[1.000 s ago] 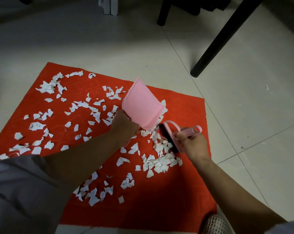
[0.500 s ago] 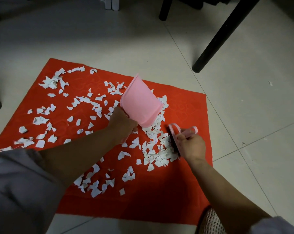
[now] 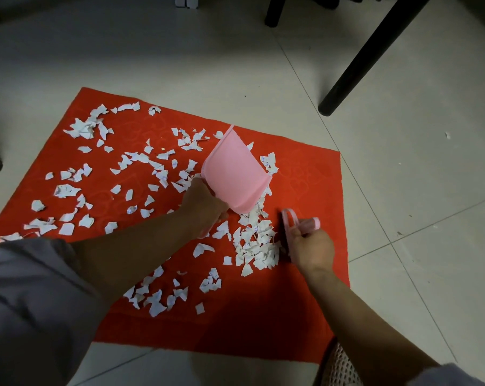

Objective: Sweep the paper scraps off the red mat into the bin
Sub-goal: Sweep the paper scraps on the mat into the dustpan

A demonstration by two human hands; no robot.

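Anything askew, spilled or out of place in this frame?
One stray white paper scrap lies on the pale floor tiles, right of the red mat. The pink plastic dustpan is tilted up off the mat.

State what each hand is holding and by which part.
The left hand grips the pink dustpan by its handle end, pan tilted up over the scraps. The right hand grips the pink brush by its looped handle, bristles down beside the scrap pile.
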